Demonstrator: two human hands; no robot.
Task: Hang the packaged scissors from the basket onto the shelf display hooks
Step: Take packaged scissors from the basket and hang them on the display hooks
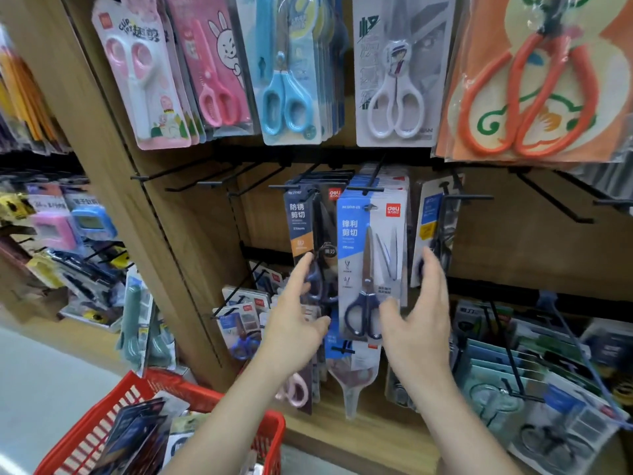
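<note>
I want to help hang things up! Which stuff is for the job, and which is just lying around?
For the job: red plastic basket; dark blue packs inside it; blue-and-white pack of navy-handled scissors on a hook; bare black wire hooks; left hand; right hand.
Just lying about: pink-handled scissors pack; orange-handled scissors pack; pink and blue gadgets, left shelf.

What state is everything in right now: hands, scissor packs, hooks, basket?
Blue scissors pack: hanging on its hook.
Dark scissors pack: hanging.
Left hand: open, fingers at the dark scissors pack.
Right hand: open, holding nothing.
Red basket: holds packs.
Far-left hook: bare.
</note>
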